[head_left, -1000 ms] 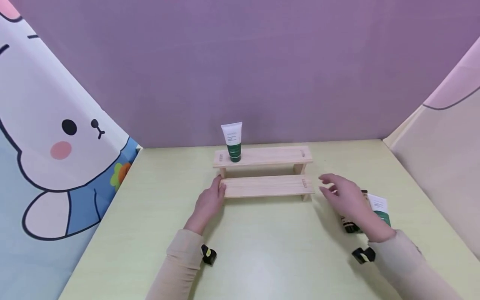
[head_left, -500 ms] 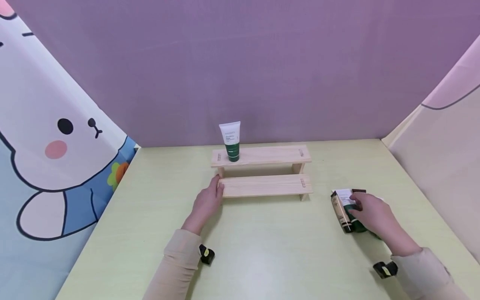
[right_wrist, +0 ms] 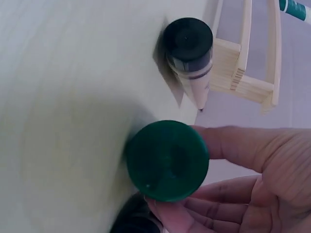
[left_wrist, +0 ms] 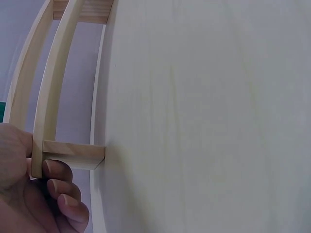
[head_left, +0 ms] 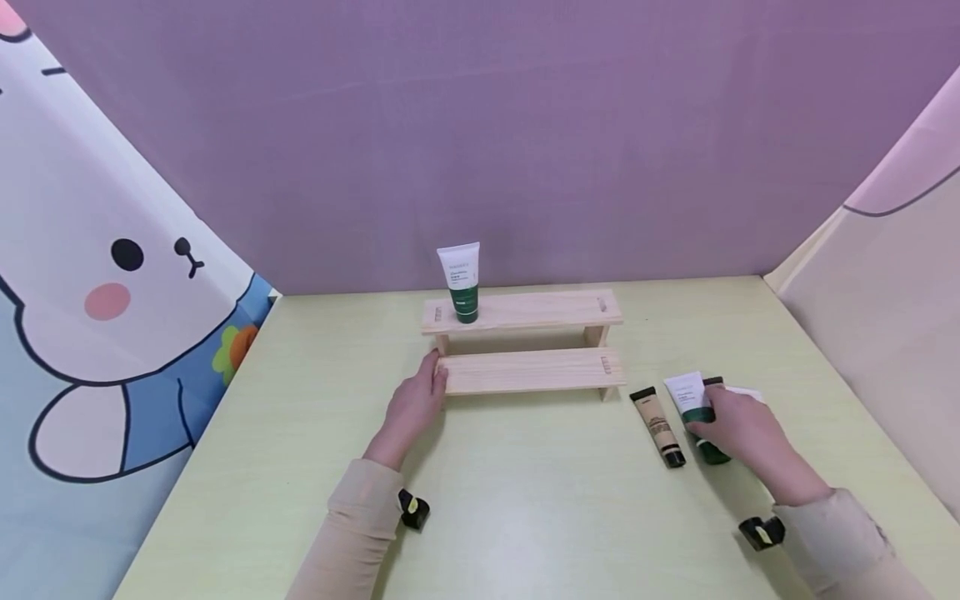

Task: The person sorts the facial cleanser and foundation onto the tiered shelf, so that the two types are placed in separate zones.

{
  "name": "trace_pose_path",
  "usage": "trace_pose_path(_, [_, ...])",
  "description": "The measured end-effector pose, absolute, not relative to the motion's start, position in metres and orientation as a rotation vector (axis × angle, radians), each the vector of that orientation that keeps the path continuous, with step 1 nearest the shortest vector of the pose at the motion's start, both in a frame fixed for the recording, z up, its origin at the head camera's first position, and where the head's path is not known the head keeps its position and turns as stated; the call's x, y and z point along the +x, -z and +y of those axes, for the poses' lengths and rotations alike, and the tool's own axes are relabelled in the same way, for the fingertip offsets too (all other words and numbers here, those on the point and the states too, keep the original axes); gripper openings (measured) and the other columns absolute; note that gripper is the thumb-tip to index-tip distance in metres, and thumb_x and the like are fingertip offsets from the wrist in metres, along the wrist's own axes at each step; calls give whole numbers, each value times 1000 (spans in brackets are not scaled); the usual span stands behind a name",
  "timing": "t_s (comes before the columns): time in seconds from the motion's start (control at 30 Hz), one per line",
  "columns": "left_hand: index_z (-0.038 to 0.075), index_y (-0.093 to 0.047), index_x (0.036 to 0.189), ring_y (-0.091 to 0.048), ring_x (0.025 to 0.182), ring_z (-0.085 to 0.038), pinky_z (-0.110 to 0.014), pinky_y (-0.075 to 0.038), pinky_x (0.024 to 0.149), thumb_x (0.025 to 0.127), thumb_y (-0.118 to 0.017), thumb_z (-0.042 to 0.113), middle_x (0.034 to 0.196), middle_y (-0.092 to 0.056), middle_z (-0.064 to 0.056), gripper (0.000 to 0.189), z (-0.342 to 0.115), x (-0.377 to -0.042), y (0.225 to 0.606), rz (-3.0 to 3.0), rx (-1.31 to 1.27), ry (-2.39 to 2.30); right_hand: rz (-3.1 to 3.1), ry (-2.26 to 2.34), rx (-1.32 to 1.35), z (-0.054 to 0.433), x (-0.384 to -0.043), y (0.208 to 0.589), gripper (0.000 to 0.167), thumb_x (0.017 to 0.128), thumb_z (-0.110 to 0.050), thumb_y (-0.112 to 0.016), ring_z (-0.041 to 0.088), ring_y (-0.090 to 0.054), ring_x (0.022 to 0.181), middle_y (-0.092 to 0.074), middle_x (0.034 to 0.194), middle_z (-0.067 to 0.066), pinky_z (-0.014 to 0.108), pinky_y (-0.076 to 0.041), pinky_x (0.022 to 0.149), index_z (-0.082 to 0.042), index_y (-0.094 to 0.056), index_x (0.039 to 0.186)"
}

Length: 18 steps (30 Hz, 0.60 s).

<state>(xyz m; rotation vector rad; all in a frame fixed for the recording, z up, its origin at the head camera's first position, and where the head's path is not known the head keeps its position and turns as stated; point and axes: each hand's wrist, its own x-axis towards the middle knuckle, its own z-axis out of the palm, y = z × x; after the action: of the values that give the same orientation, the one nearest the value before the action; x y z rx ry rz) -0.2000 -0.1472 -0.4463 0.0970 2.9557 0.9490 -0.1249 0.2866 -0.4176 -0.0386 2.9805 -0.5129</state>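
Observation:
My left hand [head_left: 414,408] holds the left end of the lower step of a two-step wooden shelf [head_left: 532,372], thumb at the board and fingers curled beneath it in the left wrist view. A white-and-green squeeze tube [head_left: 463,279] stands on its cap at the left of the upper step. To the right of the shelf, my right hand [head_left: 750,429] pinches another white-and-green tube [head_left: 685,392] by its sides; its green cap [right_wrist: 167,160] faces the right wrist camera. A tan tube with black ends [head_left: 657,427] lies just left of it, apart from the hand.
Beside the pinched tube lies a tube with a black end [head_left: 712,381], and a white tube end [head_left: 746,392] shows behind the right hand, which hides most of both. A purple backdrop [head_left: 525,150] rises behind the pale table [head_left: 510,500], with printed cloths at both sides.
My right hand has gone from near the shelf to the tubes at the right and taken hold of one. The tan tube has shifted left, away from the others. My left hand stays put.

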Motion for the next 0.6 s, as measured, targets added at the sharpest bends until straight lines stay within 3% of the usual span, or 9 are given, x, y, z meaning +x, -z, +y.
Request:
trace_pose_path(0.27, [12, -32, 152, -60, 108, -43, -54, -48, 80, 106, -36, 35, 127, -59, -26, 51, -147, -200, 446, 2953, 85, -939, 2920, 513, 2, 287, -128, 422, 60, 84, -23, -73, 31, -56, 72, -60, 92, 30, 41, -47, 57, 21, -47, 116])
trace_pose_path(0.6, [12, -33, 151, -60, 107, -45, -55, -48, 79, 106, -37, 34, 125, -60, -27, 50, -148, -201, 449, 2969, 89, -931, 2969, 622, -32, 289, -121, 425, 61, 85, -21, -73, 27, -56, 69, -61, 95, 32, 35, -44, 52, 19, -46, 121])
